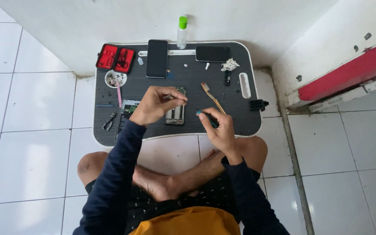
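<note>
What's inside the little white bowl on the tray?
The white bowl holds a heap of tiny, mixed-colour parts, too small to identify. A pink stick rests on its rim and runs toward the person. The bowl's bottom is covered by the parts.

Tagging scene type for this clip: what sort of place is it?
Probably a home floor used as a makeshift phone-repair spot: white tiled floor, a low lap tray over crossed legs, an opened phone and a red tool case.

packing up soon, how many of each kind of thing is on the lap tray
Intact phones lying face down or dark: 2
Opened phone under the left hand: 1
Red tool case: 1
Green-capped bottle: 1
Brush: 1
Small parts dish: 1
Screwdriver in the right hand: 1
Total: 8
</note>
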